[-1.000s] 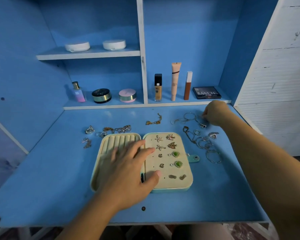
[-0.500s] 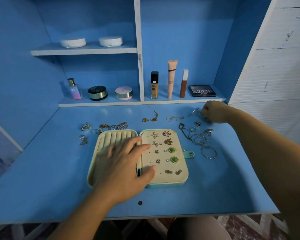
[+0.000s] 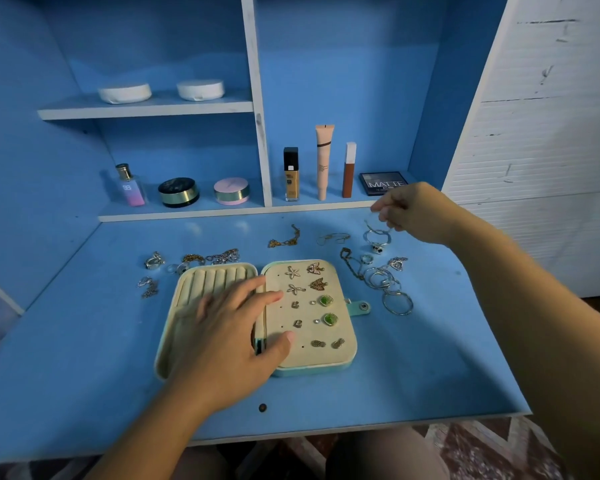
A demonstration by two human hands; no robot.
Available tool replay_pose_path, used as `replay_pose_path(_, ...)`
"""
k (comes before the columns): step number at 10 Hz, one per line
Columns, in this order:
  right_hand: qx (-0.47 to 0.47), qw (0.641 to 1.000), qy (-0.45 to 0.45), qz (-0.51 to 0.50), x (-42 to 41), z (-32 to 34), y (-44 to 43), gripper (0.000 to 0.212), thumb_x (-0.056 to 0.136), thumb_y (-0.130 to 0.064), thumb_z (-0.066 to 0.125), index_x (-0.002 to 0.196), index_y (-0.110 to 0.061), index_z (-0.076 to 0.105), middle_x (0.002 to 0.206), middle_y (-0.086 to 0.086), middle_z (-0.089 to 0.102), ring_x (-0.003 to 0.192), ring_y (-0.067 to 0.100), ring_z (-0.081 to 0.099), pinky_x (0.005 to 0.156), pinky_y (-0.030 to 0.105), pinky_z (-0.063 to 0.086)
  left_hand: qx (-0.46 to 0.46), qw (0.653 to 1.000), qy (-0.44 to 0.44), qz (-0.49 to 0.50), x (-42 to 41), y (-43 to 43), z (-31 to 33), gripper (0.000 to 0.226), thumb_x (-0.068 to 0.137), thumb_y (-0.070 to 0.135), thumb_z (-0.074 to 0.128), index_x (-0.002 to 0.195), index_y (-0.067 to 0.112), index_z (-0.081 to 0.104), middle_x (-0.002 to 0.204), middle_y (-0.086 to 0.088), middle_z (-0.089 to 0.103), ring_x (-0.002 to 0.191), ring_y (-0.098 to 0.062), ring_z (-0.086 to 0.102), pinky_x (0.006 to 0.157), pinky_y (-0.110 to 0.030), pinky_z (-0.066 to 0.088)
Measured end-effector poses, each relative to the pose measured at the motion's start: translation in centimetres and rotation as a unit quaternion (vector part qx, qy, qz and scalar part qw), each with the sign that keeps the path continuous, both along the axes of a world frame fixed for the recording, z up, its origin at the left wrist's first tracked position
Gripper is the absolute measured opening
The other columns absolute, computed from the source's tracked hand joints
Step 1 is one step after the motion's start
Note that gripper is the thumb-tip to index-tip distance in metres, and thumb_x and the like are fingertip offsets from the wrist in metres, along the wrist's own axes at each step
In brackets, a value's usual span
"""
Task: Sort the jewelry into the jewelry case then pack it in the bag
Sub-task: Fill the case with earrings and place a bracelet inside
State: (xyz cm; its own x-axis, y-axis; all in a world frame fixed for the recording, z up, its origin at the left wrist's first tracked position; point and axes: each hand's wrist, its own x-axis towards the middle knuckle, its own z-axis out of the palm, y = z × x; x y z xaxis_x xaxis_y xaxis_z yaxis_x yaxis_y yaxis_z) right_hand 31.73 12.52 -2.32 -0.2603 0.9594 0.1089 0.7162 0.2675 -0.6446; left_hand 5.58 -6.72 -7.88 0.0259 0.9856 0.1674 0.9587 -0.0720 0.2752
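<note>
The jewelry case [image 3: 312, 370] lies open flat in the middle of the blue desk [image 3: 84, 358], its teal rim showing along the near edge and its snap tab [image 3: 359, 306] sticking out to the right. The right panel carries pairs of earrings pinned in rows: starfish earrings [image 3: 293, 272] at the top, green studs [image 3: 325, 300] lower down. The left panel has ring rolls [image 3: 215, 278] at its far end. The left hand [image 3: 229, 341] rests on that left panel, palm down – fingers straight and spread, the thumb reaching across the hinge onto the earring panel, gripping nothing.

Loose jewelry surrounds the far side of the case. Silver rings [image 3: 155, 261] and small chains sit to the left, a gold chain [image 3: 286, 239] lies behind it, and silver hoops [image 3: 397, 303] lie in a tangle just right of the tab.

The right hand [image 3: 420, 213] is raised at the back right, fingers curled – its fingertips pinch a fine silver chain [image 3: 378, 233] (the strand is thin and partly blurred), which hangs in a loop toward a dark-stoned ring [image 3: 378, 247].

On the shelf behind stand a perfume bottle [image 3: 130, 187], a foundation bottle [image 3: 291, 174], a pale tube [image 3: 324, 161] and a palette [image 3: 381, 183].
</note>
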Motion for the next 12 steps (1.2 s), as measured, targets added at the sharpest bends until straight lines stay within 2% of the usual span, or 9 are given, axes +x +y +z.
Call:
replay_pose_path(2,-0.064,0.996,-0.067,-0.011,1.9,-1.7,-6.4,0.026,0.092,-0.009,0.051,0.086,-0.026,0.069,0.077,-0.008,0.069,0.07,0.009,0.063,0.064,0.023,0.05,0.004,1.0,-0.009,-0.006,0.1,0.1,-0.2,0.073,0.073,0.076,0.023,0.137,0.046,0.041,0.15,0.028,0.021,0.136,0.002,0.014,0.117,-0.037,0.008)
replay_pose_path(3,-0.049,0.997,-0.042,-0.037,1.9,-2.8,-8.7,0.026,0.091,-0.01,0.054,0.084,-0.031,0.067,0.082,-0.005,0.069,0.073,0.015,0.063,0.063,0.026,0.051,0.008,1.0,-0.005,-0.008,0.1,0.1,-0.2,0.073,0.072,0.076,0.022,0.136,0.046,0.041,0.149,0.029,0.021,0.133,0.004,0.011,0.116,-0.036,0.008)
replay_pose_path(5,0.007,0.996,-0.032,-0.081,1.3,-4.9,-10.1,0.014,0.088,-0.012,0.063,0.093,-0.021,0.072,0.077,-0.009,0.063,0.072,0.009,0.055,0.061,0.018,0.038,0.01,1.0,0.005,0.004,0.1,-0.3,0.1,0.071,0.074,0.077,0.024,0.137,0.047,0.039,0.15,0.03,0.02,0.132,0.003,0.012,0.114,-0.032,0.007)
replay_pose_path(6,0.034,0.993,-0.044,-0.108,1.2,-5.6,-10.2,0.015,0.088,-0.018,0.065,0.102,-0.014,0.07,0.089,-0.003,0.067,0.075,0.011,0.054,0.066,0.02,0.037,0.008,1.0,0.004,0.004,0.1,-0.4,0.3,0.068,0.076,0.075,0.028,0.137,0.048,0.038,0.15,0.03,0.019,0.131,0.003,0.011,0.113,-0.031,0.006)
replay_pose_path(7,-0.005,0.985,-0.098,-0.143,1.2,-5.4,-10.4,0.022,0.089,-0.027,0.064,0.095,-0.006,0.069,0.093,0.009,0.068,0.082,0.024,0.058,0.065,0.029,0.044,0.001,1.0,-0.005,0.001,0.1,-0.6,0.5,0.062,0.082,0.073,0.034,0.138,0.048,0.037,0.151,0.03,0.017,0.127,0.005,0.006,0.113,-0.031,0.005)
replay_pose_path(9,-0.048,0.959,-0.213,-0.182,0.3,-6.0,-9.3,0.013,0.088,-0.011,0.056,0.08,-0.003,0.063,0.069,0.009,0.057,0.058,0.021,0.044,0.046,0.024,0.033,0.001,1.0,-0.009,0.001,0.1,-0.5,0.4,0.056,0.087,0.067,0.042,0.139,0.047,0.036,0.152,0.029,0.016,0.129,0.004,0.006,0.116,-0.034,0.003)
replay_pose_path(10,-0.043,0.957,-0.246,-0.148,-0.6,-4.8,-10.2,0.031,0.092,-0.01,0.047,0.062,-0.011,0.041,0.062,0.002,0.039,0.067,0.025,0.045,0.06,0.028,0.037,0.009,1.0,-0.016,-0.002,0.1,-0.5,0.2,0.057,0.086,0.069,0.042,0.138,0.046,0.038,0.152,0.027,0.018,0.133,0.001,0.01,0.117,-0.035,0.004)
replay_pose_path(11,-0.054,0.955,-0.275,-0.1,-0.4,-4.3,-10.0,0.035,0.094,-0.012,0.045,0.06,-0.015,0.036,0.064,0.002,0.04,0.072,0.026,0.046,0.059,0.028,0.036,0.015,1.0,-0.015,-0.004,0.1,-0.6,0.3,0.063,0.081,0.073,0.034,0.138,0.046,0.039,0.152,0.027,0.019,0.132,0.001,0.011,0.116,-0.034,0.005)
replay_pose_path(12,-0.036,0.967,-0.23,-0.102,0.3,-4.7,-9.5,0.02,0.095,-0.014,0.043,0.077,-0.008,0.049,0.076,0.007,0.051,0.071,0.025,0.047,0.056,0.027,0.035,0.01,1.0,-0.017,-0.001,0.1,-0.6,0.4,0.059,0.085,0.071,0.039,0.139,0.046,0.038,0.153,0.027,0.018,0.135,-0.001,0.013,0.116,-0.034,0.004)
